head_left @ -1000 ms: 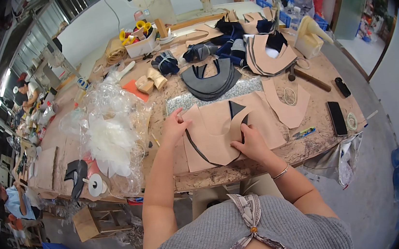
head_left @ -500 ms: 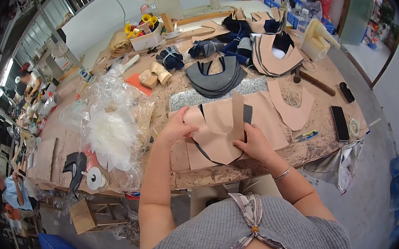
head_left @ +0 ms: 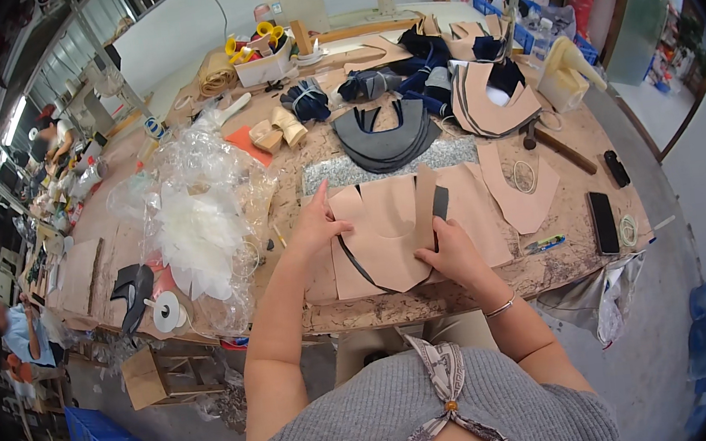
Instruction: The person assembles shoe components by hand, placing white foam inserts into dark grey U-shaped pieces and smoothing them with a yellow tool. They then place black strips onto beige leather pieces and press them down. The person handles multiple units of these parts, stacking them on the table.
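Note:
A beige U-shaped leather-like piece (head_left: 386, 251), with a dark edge showing beneath it, lies on a flat beige sheet (head_left: 481, 207) at the table's front. My right hand (head_left: 455, 253) grips its right side, thumb on top and fingers hidden under the edge. A beige strip of that side stands raised above the fingers, with a dark layer (head_left: 440, 201) behind it. My left hand (head_left: 312, 225) is at the piece's left edge, open, index finger stretched away from me and thumb resting on the beige surface.
Behind lie a grey stone slab (head_left: 339, 171), stacked dark U-shaped pieces (head_left: 384, 144) and stacked beige ones (head_left: 488, 111). A hammer (head_left: 565, 151), phone (head_left: 603, 223) and pen (head_left: 545, 244) are to the right. Clear plastic wrapping (head_left: 200, 236) covers the left side. Co-workers sit far left.
My left index finger has straightened and lifted off the piece's upper left edge. My right hand keeps its grip; the piece has hardly moved.

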`<state>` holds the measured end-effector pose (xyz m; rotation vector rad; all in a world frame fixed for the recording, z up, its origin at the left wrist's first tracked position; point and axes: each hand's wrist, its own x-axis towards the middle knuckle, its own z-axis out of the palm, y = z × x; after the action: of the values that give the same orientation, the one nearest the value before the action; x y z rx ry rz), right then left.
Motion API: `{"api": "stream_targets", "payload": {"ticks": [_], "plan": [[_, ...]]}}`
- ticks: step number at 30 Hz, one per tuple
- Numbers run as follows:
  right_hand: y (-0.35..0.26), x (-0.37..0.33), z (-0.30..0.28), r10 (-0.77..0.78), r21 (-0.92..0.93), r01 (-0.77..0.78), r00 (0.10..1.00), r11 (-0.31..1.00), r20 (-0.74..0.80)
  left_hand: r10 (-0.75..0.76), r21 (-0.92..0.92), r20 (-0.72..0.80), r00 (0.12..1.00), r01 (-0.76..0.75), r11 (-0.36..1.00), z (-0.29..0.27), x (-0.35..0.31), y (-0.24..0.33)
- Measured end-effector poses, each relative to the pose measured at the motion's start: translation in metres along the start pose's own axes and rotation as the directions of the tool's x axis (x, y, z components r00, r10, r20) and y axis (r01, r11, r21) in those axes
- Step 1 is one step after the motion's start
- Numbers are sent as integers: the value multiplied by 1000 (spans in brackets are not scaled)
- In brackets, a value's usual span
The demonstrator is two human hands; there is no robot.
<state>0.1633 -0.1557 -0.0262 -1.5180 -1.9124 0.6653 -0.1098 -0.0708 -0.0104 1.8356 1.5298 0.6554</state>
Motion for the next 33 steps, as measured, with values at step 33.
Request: {"api": "stream_targets", "payload": {"ticks": [33], "plan": [[-5,1,-2,1,-53,-1,1000,999,5,246,547,-244,938,-77,834,23,-3,5]]}}
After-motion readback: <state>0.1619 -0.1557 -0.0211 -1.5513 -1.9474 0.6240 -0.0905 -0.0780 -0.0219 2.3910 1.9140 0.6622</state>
